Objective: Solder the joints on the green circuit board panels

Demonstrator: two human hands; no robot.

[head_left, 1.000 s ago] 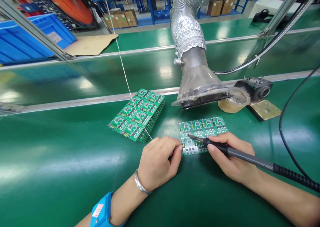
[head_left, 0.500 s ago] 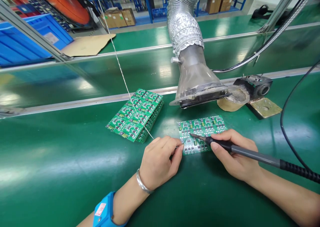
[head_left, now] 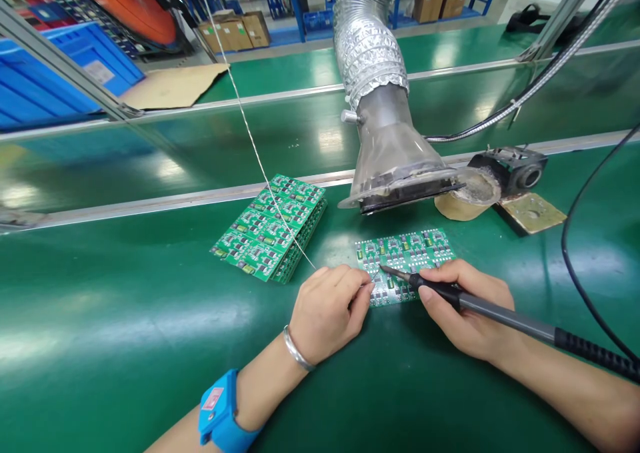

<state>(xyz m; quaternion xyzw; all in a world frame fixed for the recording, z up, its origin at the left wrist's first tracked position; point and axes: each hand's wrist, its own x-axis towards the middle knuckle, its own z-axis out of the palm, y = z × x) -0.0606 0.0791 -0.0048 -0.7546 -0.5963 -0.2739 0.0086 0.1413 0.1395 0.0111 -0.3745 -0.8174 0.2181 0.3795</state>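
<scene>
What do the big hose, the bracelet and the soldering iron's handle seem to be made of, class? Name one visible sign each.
Hose: probably thin aluminium foil; shiny, crinkled ribs.
Bracelet: likely polished metal; smooth silver gleam.
Soldering iron's handle: seemingly matte grey plastic, with a black ribbed, perhaps rubber, sleeve behind.

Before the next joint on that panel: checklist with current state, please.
1. Grip: soldering iron held in right hand, tip at the circuit board: ok.
2. Feed: solder wire pinched in left hand, end beside the tip: ok.
3. Extraction: fume hood mouth just behind the board: ok.
4. ESD: blue wrist strap on the left wrist: ok.
5. Solder flow at the joint: cannot tell, too small.
6. Spare stack of boards apart from the worked one: ok.
</scene>
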